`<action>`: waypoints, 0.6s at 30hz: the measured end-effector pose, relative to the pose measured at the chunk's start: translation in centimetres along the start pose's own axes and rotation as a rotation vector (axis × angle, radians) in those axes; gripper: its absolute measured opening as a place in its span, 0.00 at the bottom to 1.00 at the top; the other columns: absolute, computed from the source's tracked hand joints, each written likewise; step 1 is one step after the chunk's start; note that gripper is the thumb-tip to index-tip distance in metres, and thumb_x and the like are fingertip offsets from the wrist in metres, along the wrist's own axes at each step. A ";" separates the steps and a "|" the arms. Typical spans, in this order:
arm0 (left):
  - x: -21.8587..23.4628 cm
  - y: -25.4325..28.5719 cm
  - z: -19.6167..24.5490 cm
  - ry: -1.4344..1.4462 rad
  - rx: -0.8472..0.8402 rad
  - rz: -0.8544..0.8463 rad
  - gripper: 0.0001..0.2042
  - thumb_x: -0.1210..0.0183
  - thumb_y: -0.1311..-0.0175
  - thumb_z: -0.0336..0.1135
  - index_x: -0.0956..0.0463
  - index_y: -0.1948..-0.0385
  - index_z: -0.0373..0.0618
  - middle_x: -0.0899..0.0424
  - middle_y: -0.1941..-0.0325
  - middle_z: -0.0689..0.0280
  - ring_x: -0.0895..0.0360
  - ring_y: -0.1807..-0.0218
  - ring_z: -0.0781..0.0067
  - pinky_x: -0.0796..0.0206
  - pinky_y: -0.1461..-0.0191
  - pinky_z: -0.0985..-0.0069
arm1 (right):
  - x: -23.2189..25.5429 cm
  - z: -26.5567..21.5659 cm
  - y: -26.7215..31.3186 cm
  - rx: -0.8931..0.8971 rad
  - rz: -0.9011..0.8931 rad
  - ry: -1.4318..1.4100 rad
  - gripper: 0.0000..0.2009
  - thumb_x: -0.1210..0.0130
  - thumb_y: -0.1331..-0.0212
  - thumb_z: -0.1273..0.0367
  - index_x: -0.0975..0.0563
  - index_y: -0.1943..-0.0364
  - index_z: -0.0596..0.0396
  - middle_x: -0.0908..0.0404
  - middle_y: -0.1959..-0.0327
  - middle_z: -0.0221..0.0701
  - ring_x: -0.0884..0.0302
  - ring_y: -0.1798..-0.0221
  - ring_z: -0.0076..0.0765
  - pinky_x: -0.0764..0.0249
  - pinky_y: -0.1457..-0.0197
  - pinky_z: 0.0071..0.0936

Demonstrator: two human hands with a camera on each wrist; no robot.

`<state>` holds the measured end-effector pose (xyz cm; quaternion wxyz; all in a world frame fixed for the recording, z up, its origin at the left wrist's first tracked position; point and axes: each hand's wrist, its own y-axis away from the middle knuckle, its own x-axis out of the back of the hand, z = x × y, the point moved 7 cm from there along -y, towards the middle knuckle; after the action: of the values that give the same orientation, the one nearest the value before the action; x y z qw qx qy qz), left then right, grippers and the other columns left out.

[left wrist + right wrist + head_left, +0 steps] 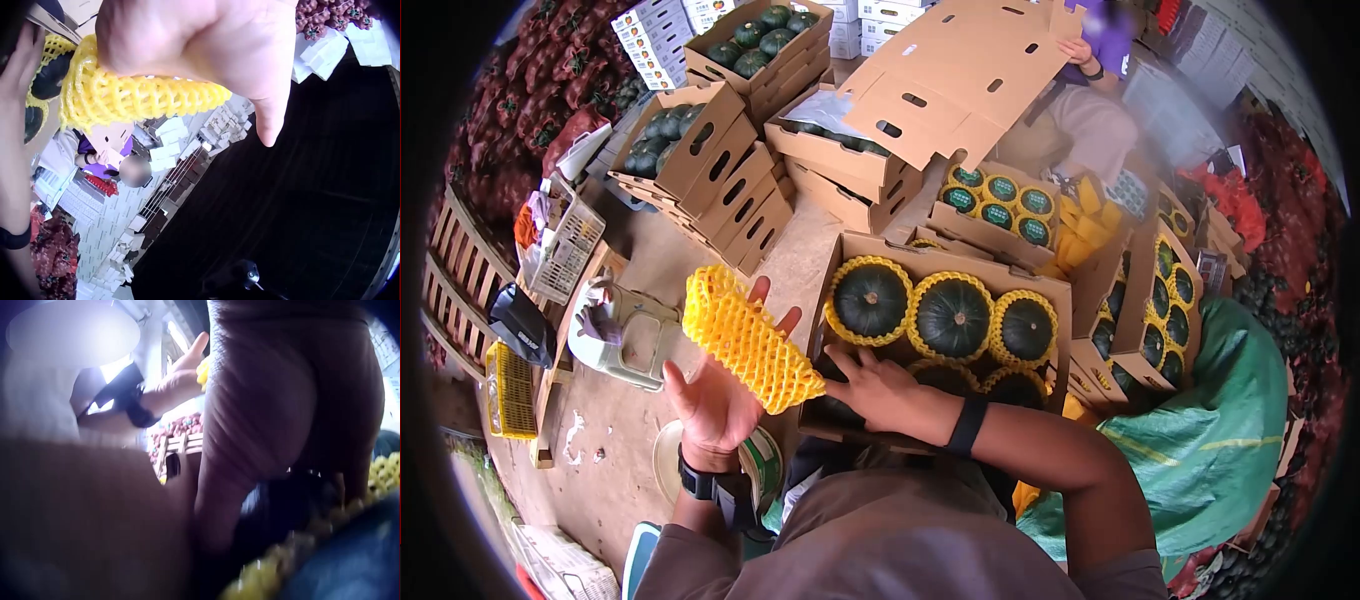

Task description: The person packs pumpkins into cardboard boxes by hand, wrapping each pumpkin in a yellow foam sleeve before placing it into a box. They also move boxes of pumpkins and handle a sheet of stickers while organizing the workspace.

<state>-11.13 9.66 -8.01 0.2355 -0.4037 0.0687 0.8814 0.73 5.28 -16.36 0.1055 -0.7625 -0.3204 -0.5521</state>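
Across my left hand (722, 405), palm up with the thumb spread away, lies a yellow foam net sleeve (750, 340); fingertips show beyond its far side. The left wrist view shows the sleeve (125, 100) flattened against the fingers. My right hand (890, 392) reaches into an open cardboard box (945, 248), its fingers spread over a dark green kabocha squash (830, 412) in the front left corner, mostly hidden under the hand. In the right wrist view, thumb and fingers point down around something dark. Three netted squashes (955, 315) fill the back row; others sit partly covered in front.
Stacked cartons of bare squash (665, 140) stand at the back left. More boxes of netted squash (1000, 205) are behind and to the right. A person in purple (1110, 60) holds a flat cardboard sheet (960, 70). A green sack (1210, 430) bulges at right, a plastic stool (625, 335) at left.
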 end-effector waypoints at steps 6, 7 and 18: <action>1.8 0.6 -0.5 -0.249 0.049 0.093 0.50 0.36 0.51 0.57 0.59 0.29 0.54 0.53 0.26 0.60 0.49 0.28 0.47 0.47 0.31 0.51 | 4.1 1.0 2.7 0.059 0.134 -0.398 0.42 0.32 0.64 0.65 0.37 0.36 0.36 0.43 0.37 0.45 0.38 0.37 0.57 0.30 0.40 0.40; 1.5 0.8 -0.7 -0.295 0.077 0.096 0.51 0.34 0.52 0.52 0.60 0.29 0.54 0.53 0.26 0.61 0.48 0.28 0.50 0.49 0.30 0.54 | 6.4 1.0 4.1 0.025 0.258 -0.415 0.43 0.32 0.63 0.66 0.38 0.35 0.38 0.44 0.37 0.45 0.39 0.37 0.57 0.30 0.40 0.40; -3.6 1.2 -9.1 0.392 0.350 -0.316 0.37 0.35 0.49 0.29 0.44 0.35 0.40 0.29 0.39 0.59 0.31 0.38 0.65 0.42 0.33 0.64 | 3.2 4.3 8.6 -0.225 0.681 -2.024 0.24 0.59 0.30 0.64 0.45 0.33 0.55 0.40 0.33 0.39 0.37 0.34 0.38 0.42 0.33 0.38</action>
<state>-3.51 4.45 -11.40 0.4178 -0.5250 0.1998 0.7141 9.89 2.07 -13.39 -0.1315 -0.9201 0.0231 0.3682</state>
